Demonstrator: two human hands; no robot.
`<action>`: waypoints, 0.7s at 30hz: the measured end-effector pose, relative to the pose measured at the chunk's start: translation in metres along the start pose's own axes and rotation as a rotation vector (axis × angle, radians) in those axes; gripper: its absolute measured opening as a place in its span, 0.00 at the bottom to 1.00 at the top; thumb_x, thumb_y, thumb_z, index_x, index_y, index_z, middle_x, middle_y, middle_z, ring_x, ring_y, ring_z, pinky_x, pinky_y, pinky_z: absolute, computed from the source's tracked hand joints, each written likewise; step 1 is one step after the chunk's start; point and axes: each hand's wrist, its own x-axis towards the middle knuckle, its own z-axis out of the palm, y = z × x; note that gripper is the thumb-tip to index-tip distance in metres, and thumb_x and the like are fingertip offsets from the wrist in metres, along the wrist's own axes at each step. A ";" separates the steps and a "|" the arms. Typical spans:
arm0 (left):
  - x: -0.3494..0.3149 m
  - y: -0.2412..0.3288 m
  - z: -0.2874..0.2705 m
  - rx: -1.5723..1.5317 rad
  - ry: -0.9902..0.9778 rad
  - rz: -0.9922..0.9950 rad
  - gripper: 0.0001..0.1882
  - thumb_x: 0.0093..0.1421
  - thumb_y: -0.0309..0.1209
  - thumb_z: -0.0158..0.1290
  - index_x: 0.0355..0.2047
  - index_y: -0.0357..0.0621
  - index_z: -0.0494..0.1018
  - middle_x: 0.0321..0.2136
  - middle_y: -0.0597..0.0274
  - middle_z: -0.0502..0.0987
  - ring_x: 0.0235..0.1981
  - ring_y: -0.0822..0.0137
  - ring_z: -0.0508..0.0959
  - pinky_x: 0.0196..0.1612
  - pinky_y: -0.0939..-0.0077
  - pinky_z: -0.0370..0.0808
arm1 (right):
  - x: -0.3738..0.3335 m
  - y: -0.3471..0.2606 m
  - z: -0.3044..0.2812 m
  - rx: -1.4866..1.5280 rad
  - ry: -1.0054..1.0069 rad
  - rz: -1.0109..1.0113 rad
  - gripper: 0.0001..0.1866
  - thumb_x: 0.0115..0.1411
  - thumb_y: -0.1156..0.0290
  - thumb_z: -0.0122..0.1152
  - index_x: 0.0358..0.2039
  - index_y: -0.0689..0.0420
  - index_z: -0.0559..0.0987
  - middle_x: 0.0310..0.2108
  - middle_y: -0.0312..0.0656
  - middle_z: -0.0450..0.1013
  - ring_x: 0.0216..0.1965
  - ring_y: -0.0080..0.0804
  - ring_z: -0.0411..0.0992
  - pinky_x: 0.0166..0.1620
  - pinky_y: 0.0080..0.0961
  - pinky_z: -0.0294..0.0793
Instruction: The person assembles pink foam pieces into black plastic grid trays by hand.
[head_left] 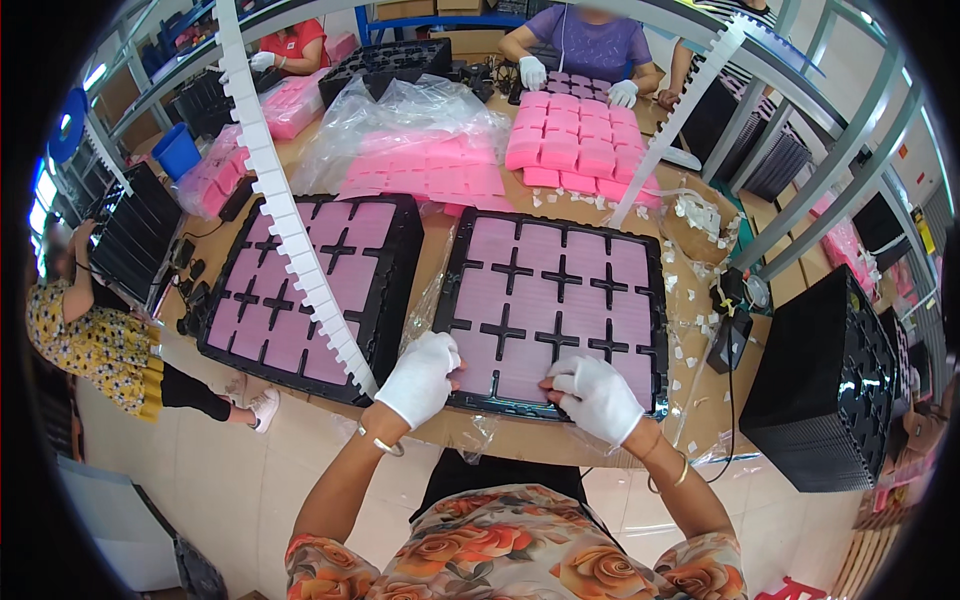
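Before me lies a black plastic tray [652,290] with pink foam pads [487,290] in its compartments, between black cross-shaped dividers. My left hand [422,378], in a white glove with bare fingertips, is at the tray's front left corner, its fingers curled in against the foam. My right hand [598,397], gloved the same way, rests over the front row with its fingertips bent down together by a divider. What either set of fingertips grips, if anything, is hidden. A second black tray [398,250] with pink foam stands just left, beyond a white notched strip [290,230].
Clear plastic film [390,120] and pink foam sheets [425,170] lie behind the trays. Pink foam blocks [575,135] are stacked at the back, near a co-worker in purple [590,45]. Tall black tray stacks [825,385] stand right. White scraps [683,355] litter the table.
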 end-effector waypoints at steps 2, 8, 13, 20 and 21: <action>-0.003 0.003 -0.001 -0.008 0.075 0.021 0.13 0.43 0.20 0.61 0.32 0.38 0.76 0.34 0.53 0.74 0.40 0.51 0.72 0.45 0.65 0.70 | -0.008 -0.006 -0.004 0.026 0.064 0.121 0.04 0.50 0.76 0.60 0.28 0.58 0.80 0.33 0.40 0.75 0.34 0.41 0.72 0.39 0.35 0.72; 0.009 0.009 -0.013 0.034 0.087 0.028 0.15 0.42 0.21 0.61 0.34 0.38 0.77 0.36 0.53 0.74 0.40 0.51 0.73 0.45 0.64 0.71 | 0.020 -0.022 -0.004 -0.156 -0.073 -0.022 0.06 0.51 0.71 0.61 0.31 0.54 0.80 0.37 0.38 0.75 0.34 0.41 0.72 0.38 0.35 0.71; 0.017 0.014 -0.030 0.059 0.292 -0.072 0.18 0.45 0.22 0.60 0.40 0.41 0.76 0.41 0.53 0.73 0.43 0.50 0.72 0.46 0.64 0.71 | 0.038 -0.011 -0.010 -0.205 -0.021 -0.068 0.08 0.50 0.73 0.60 0.33 0.54 0.80 0.35 0.41 0.75 0.32 0.41 0.72 0.36 0.36 0.71; 0.076 0.010 -0.017 0.059 0.502 -0.114 0.18 0.51 0.27 0.56 0.44 0.36 0.72 0.41 0.47 0.74 0.41 0.45 0.73 0.46 0.58 0.70 | 0.045 0.034 -0.031 -0.099 0.359 0.087 0.12 0.52 0.74 0.57 0.39 0.56 0.78 0.32 0.48 0.73 0.35 0.47 0.72 0.38 0.40 0.72; 0.083 0.003 -0.009 0.058 0.510 -0.105 0.18 0.51 0.27 0.56 0.44 0.36 0.72 0.41 0.47 0.74 0.41 0.45 0.73 0.46 0.58 0.70 | 0.042 0.042 -0.041 -0.220 0.415 0.124 0.13 0.53 0.77 0.56 0.41 0.58 0.77 0.36 0.49 0.73 0.39 0.49 0.72 0.43 0.36 0.72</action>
